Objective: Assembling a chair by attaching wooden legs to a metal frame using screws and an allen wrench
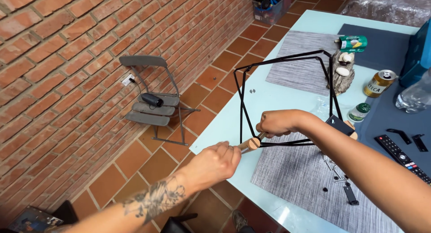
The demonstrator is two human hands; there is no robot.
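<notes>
A black wire frame stands on a pale glass table, its thin rods forming an angular shape. My right hand grips the frame's lower rod near a wooden knob. My left hand is closed around a wooden-handled piece that meets that knob. A second wooden end and a black bracket show behind my right forearm.
Grey placemats lie under the frame with loose screws and a black part. A remote, a can, a small jar and a plastic bottle sit at right. A folding chair stands by the brick wall.
</notes>
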